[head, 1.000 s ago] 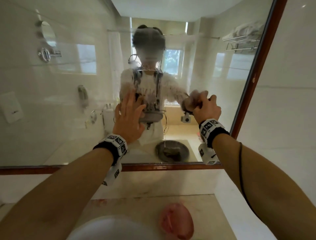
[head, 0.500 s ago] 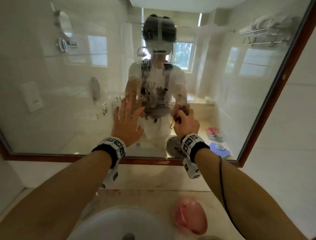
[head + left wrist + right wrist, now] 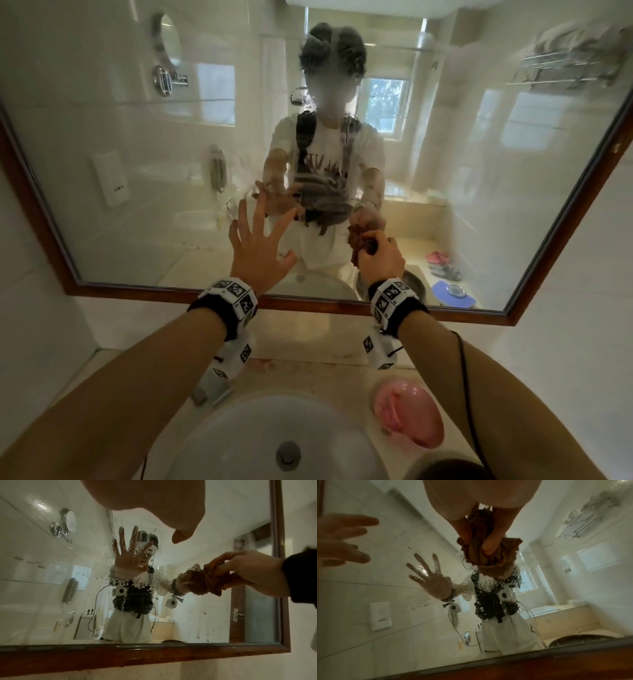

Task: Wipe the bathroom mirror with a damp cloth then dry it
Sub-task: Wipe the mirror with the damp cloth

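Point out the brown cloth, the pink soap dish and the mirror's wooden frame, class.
brown cloth (image 3: 202, 582): left wrist view, bunched middle, against the glass.
pink soap dish (image 3: 407, 413): head view, centre of the dish.
mirror's wooden frame (image 3: 308, 303): head view, bottom rail between the wrists.

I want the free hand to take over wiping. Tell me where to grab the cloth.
Grip the bunched neck of the cloth just ahead of the right hand, coming from the left hand side; the loose wad is against the mirror.
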Tool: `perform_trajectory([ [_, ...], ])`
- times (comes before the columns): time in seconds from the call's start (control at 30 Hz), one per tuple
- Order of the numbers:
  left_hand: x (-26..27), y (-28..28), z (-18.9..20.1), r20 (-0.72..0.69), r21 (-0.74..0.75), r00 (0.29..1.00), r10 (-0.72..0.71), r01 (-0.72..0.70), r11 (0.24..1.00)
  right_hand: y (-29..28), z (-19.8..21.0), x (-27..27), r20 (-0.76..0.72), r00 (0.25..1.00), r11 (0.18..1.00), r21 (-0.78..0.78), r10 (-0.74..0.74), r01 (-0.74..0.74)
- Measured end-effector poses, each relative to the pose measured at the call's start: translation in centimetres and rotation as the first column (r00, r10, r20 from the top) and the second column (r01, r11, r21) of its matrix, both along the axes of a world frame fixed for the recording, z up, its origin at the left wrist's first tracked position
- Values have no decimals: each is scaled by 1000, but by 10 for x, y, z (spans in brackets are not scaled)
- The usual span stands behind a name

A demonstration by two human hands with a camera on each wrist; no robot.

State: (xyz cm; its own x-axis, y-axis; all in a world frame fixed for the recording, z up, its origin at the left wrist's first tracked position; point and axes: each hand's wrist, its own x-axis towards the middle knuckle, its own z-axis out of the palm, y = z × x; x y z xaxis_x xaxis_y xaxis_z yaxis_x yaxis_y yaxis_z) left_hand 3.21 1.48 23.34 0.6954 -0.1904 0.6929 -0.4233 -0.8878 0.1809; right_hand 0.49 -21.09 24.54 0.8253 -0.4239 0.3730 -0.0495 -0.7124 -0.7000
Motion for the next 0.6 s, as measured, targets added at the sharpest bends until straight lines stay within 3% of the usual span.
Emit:
perform_trajectory([
  [0.13, -15, -2, -8, -87, -175, 994, -60, 45, 984, 9, -22, -17, 40, 999, 983, 181, 24, -31],
  [0.3, -40, -10, -24, -170, -367, 973, -159, 88, 926, 13, -40, -53, 73, 996, 903, 424, 45, -71],
  [0.43, -62, -19, -44, -210, -532, 944, -257, 110, 840, 4, -60, -74, 128, 988, 759, 634, 84, -147],
  [0.6, -88, -35, -75, -240, -570, 923, -300, 116, 814, -15, -90, -91, 95, 991, 710, 691, 96, -135],
])
